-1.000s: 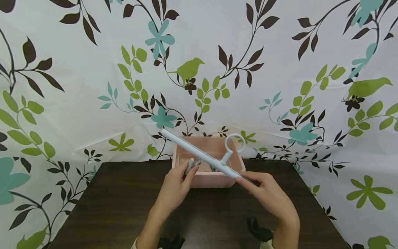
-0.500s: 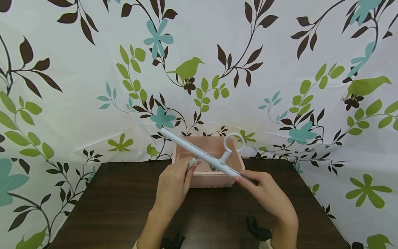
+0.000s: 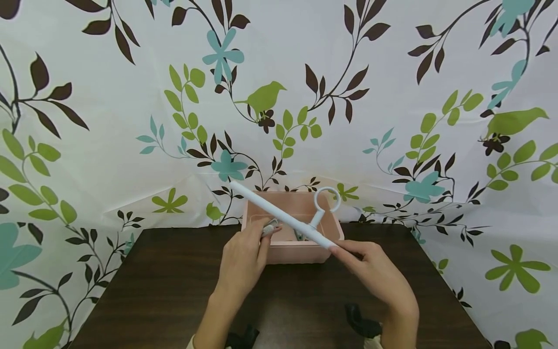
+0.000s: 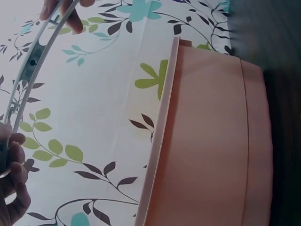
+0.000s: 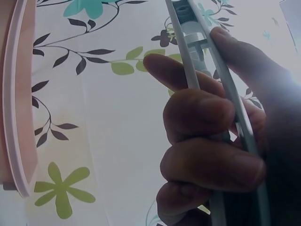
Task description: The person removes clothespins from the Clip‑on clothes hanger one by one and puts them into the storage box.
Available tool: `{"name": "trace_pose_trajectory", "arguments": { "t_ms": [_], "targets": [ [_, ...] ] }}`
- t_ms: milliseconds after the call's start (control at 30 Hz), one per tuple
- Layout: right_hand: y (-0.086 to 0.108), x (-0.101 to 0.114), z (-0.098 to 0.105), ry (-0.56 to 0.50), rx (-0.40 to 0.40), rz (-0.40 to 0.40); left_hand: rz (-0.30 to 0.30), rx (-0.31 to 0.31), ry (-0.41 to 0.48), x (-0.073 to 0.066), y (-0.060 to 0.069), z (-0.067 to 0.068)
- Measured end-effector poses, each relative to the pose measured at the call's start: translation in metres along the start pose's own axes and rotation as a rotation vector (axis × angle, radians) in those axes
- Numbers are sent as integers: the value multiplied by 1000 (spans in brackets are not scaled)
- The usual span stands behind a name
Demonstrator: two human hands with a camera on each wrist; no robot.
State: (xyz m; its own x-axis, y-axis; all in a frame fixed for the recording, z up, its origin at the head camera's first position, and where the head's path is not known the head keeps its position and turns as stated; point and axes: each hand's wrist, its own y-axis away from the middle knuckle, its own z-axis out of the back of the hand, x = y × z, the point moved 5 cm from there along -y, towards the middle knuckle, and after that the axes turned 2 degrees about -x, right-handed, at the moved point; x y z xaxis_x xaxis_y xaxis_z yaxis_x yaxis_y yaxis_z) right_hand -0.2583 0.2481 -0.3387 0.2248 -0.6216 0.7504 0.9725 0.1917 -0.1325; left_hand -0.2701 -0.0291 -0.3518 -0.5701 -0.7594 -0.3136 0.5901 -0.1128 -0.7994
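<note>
A pale blue hanger-like bar, with a round ring on a short stem, slants above the pink bin. My right hand grips its lower right end. The right wrist view shows the fingers of my right hand curled round the bar's hollow, channel-like underside. My left hand pinches a small grey piece, perhaps a clip, just under the bar. Whether this piece is attached to the bar cannot be told. In the left wrist view, the left hand is partly cut off by the frame.
The pink bin stands on the dark wooden table, near its back edge. Something small and green lies inside it. A patterned cloth hangs behind the table. Black wrist mounts show below the hands.
The grey piece in my left hand has turned from steeply upright to nearly level, and the left fingers have shifted round it. The bar has rolled slightly; my right hand stays almost in place.
</note>
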Motion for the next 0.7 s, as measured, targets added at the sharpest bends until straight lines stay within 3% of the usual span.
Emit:
{"name": "trace_pose_trajectory", "arguments": {
  "t_ms": [67,167,300,400,500,600,700],
  "targets": [
    [0,-2,2,-7,-18,-10,51,5,17,4,0,-1],
    [0,-4,5,-5,-42,-17,188,52,84,13,1,-6],
    [2,-8,9,-11,-66,-29,413,183,197,26,5,-14],
    [3,-11,11,-35,-73,-36,518,272,256,31,8,-20],
    [4,-12,13,-51,-75,-28,550,316,315,33,10,-25],
    [5,-12,14,-54,-78,-20,501,318,420,32,9,-31],
    [5,-12,14,-62,-73,-19,492,311,576,33,7,-37]
  ]
}}
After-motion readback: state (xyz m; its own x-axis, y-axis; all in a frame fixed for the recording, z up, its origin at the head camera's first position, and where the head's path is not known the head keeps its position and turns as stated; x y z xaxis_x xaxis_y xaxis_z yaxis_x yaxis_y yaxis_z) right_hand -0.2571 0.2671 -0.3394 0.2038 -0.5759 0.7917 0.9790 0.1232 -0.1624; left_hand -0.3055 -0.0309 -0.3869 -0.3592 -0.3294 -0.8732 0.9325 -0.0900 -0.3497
